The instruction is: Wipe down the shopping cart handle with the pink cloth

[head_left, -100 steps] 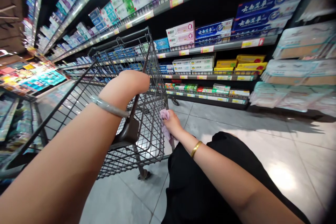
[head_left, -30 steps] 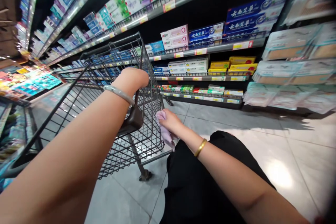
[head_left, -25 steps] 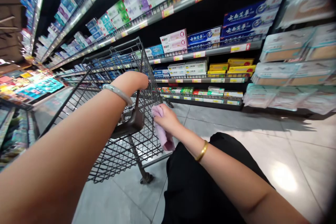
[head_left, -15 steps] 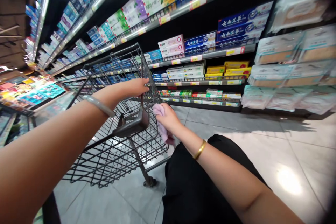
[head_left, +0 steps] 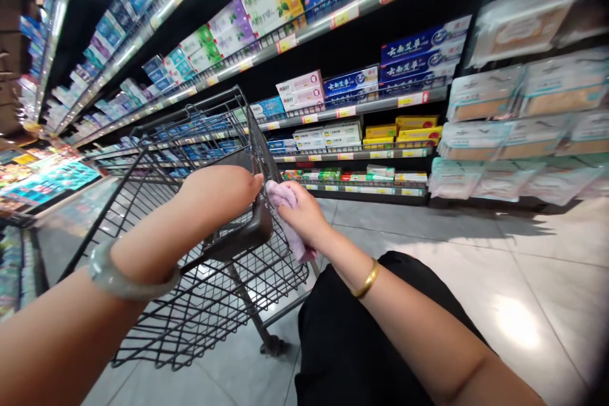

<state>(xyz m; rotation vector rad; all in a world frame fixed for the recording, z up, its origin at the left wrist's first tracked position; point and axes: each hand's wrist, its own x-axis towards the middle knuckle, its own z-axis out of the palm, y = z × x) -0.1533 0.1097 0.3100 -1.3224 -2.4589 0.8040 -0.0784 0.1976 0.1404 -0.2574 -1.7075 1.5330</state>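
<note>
A grey wire shopping cart (head_left: 204,139) stands in front of me in a shop aisle. My left hand (head_left: 216,193), with a pale bangle on the wrist, curls over the cart's dark handle (head_left: 242,235) at its near right corner. My right hand (head_left: 302,216), with a gold bangle on the wrist, is closed on a pink cloth (head_left: 285,216) and presses it against the cart's wire side just right of the handle. The cloth hangs down below the hand. The two hands almost touch.
Black shelves (head_left: 361,104) packed with toothpaste boxes run along the right of the cart. Packs in clear wrap (head_left: 523,133) fill the far right. Light grey floor tiles (head_left: 476,266) lie to the right. My black clothing (head_left: 371,342) is below.
My right hand has slid the pink cloth up the cart's side toward the handle. My left hand has drawn back along the top and settled on the handle corner.
</note>
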